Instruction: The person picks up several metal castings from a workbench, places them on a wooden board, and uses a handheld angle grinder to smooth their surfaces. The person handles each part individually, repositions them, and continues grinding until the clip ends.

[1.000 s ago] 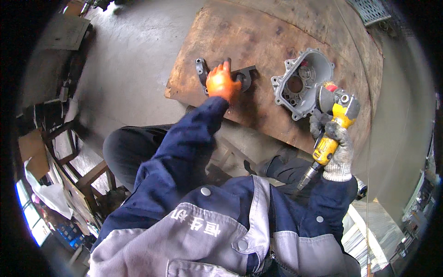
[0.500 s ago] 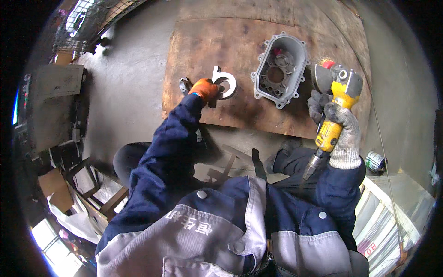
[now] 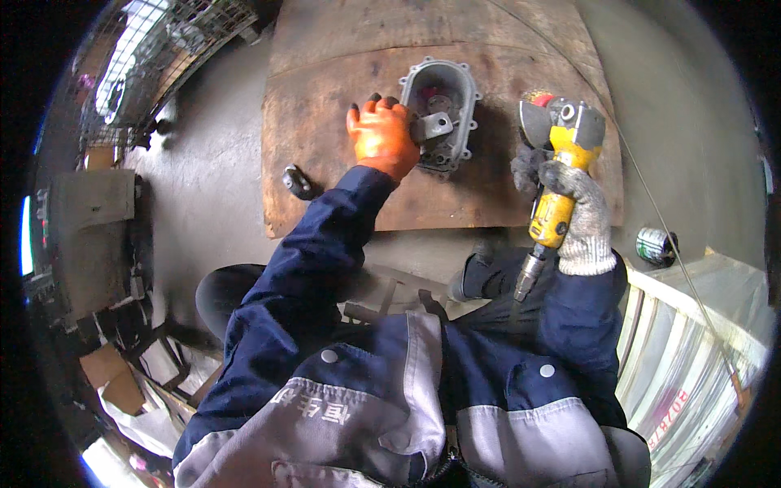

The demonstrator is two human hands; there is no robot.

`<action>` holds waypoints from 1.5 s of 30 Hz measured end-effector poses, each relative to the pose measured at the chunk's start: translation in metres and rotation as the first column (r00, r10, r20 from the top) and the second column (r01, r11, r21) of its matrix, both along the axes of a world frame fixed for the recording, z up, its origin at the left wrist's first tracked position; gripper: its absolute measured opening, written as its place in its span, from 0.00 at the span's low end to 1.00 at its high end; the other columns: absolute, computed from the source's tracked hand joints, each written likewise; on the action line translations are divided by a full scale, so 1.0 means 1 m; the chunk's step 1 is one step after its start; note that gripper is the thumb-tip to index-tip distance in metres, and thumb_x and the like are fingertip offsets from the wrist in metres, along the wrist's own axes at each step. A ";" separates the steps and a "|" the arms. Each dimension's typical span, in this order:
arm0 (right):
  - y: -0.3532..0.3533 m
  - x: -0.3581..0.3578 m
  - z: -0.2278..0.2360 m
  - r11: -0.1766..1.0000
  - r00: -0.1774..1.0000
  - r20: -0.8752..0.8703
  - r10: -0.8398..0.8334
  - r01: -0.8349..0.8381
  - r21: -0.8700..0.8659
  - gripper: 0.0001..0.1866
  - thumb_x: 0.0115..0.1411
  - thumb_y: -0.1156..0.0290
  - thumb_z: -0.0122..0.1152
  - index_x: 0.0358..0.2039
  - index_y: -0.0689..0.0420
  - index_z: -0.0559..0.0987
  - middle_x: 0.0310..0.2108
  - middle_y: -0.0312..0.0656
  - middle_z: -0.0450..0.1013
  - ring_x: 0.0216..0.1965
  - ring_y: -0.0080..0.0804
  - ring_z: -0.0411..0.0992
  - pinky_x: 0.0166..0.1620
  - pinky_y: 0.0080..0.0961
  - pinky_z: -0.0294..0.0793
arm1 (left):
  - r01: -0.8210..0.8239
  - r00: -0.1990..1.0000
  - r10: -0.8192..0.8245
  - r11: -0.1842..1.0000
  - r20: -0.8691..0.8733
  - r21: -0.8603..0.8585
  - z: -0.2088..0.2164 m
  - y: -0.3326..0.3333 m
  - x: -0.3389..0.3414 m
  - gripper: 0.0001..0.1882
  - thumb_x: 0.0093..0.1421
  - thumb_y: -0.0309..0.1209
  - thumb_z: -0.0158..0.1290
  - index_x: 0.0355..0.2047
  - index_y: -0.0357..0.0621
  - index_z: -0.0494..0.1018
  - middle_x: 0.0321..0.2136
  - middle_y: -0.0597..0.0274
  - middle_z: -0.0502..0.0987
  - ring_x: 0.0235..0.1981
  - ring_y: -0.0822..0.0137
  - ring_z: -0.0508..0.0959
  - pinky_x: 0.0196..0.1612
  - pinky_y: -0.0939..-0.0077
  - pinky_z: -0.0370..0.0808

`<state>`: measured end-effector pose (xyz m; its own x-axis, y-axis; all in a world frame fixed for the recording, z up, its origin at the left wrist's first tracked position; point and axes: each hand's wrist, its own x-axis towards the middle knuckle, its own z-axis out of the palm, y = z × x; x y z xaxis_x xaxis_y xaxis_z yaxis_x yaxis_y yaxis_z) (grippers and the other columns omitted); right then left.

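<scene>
a stained plywood table (image 3: pixel 325 49) stands on a grey concrete floor (image 3: pixel 211 154). at upper left is a wire mesh cage (image 3: pixel 199 49); below it, a flat grey panel (image 3: pixel 98 195), then brown cardboard (image 3: pixel 108 372) near a crumpled white sheet (image 3: pixel 146 427). to the right, a thin cable (image 3: pixel 630 154) runs past a small labelled can (image 3: pixel 652 246), just beside a pale slatted crate (image 3: pixel 675 313) covered in clear film.

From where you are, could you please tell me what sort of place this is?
Probably a metalworking shop: the right hand holds a yellow power tool, and a cast metal housing sits on a stained wooden board.
</scene>
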<state>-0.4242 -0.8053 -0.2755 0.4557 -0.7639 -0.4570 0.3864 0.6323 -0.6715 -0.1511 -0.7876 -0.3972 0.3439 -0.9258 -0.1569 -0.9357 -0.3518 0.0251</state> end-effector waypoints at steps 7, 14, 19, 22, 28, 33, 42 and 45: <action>-0.001 -0.005 -0.010 0.998 0.997 0.053 -0.057 0.056 0.031 0.23 0.52 0.76 0.65 0.47 0.73 0.71 0.40 0.51 0.75 0.38 0.41 0.78 0.48 0.35 0.80 | 0.207 0.974 -0.199 0.976 0.109 -0.072 -0.044 -0.004 -0.008 0.16 0.51 0.34 0.55 0.42 0.53 0.77 0.46 0.60 0.76 0.56 0.58 0.70 0.63 0.46 0.58; 0.002 -0.017 -0.038 0.992 0.995 -0.082 -0.049 0.058 0.113 0.19 0.51 0.76 0.63 0.42 0.73 0.73 0.40 0.56 0.75 0.37 0.44 0.78 0.44 0.36 0.80 | -0.010 0.997 -0.008 0.972 -0.078 -0.234 -0.006 0.037 -0.018 0.35 0.43 0.43 0.62 0.52 0.43 0.70 0.53 0.53 0.73 0.57 0.51 0.70 0.63 0.46 0.58; 0.003 -0.027 -0.066 0.990 0.988 -0.139 0.064 -0.045 0.134 0.16 0.50 0.74 0.65 0.38 0.72 0.76 0.32 0.50 0.77 0.30 0.35 0.77 0.38 0.28 0.78 | -0.049 0.000 0.238 0.970 -0.971 0.238 0.011 0.100 -0.092 0.32 0.57 0.48 0.61 0.54 0.36 0.72 0.46 0.53 0.78 0.47 0.64 0.76 0.51 0.71 0.72; 0.001 -0.023 -0.081 0.981 0.951 -0.252 0.178 -0.153 0.117 0.17 0.51 0.72 0.66 0.38 0.70 0.77 0.33 0.48 0.78 0.30 0.33 0.77 0.38 0.26 0.78 | 0.148 -0.303 0.076 0.988 -0.950 0.032 0.018 0.099 -0.112 0.27 0.63 0.44 0.56 0.56 0.40 0.69 0.41 0.60 0.78 0.44 0.66 0.77 0.47 0.73 0.74; 0.003 0.015 -0.113 0.945 0.888 -0.324 0.327 -0.311 0.101 0.14 0.58 0.67 0.60 0.40 0.64 0.78 0.34 0.43 0.78 0.32 0.32 0.78 0.39 0.28 0.78 | -0.087 -0.814 -0.105 0.994 -0.571 -0.059 0.017 0.088 -0.121 0.21 0.68 0.43 0.48 0.55 0.45 0.68 0.46 0.61 0.76 0.48 0.64 0.76 0.52 0.69 0.72; 0.009 0.083 -0.140 0.862 0.907 -0.070 0.415 -0.368 0.348 0.12 0.60 0.69 0.54 0.35 0.63 0.80 0.28 0.39 0.77 0.28 0.27 0.75 0.34 0.23 0.74 | -0.093 -0.912 0.198 0.753 -0.360 0.651 -0.002 0.095 -0.110 0.22 0.69 0.48 0.42 0.56 0.49 0.67 0.50 0.56 0.74 0.52 0.64 0.73 0.56 0.69 0.70; 0.015 0.088 -0.149 0.874 0.874 -0.143 0.465 -0.429 0.228 0.12 0.62 0.68 0.51 0.36 0.64 0.77 0.27 0.41 0.75 0.26 0.29 0.74 0.33 0.23 0.75 | -0.475 -0.141 0.330 0.805 -0.933 0.356 0.010 0.103 -0.105 0.36 0.57 0.60 0.56 0.46 0.36 0.76 0.37 0.56 0.81 0.35 0.64 0.78 0.39 0.68 0.73; 0.013 0.062 -0.152 0.913 0.865 -0.293 0.408 -0.395 0.105 0.13 0.61 0.68 0.51 0.35 0.65 0.78 0.27 0.42 0.76 0.27 0.31 0.75 0.34 0.25 0.75 | -0.423 -0.166 0.515 0.733 -0.841 0.533 0.018 0.097 -0.123 0.35 0.57 0.60 0.55 0.48 0.38 0.75 0.40 0.58 0.80 0.39 0.61 0.78 0.43 0.67 0.72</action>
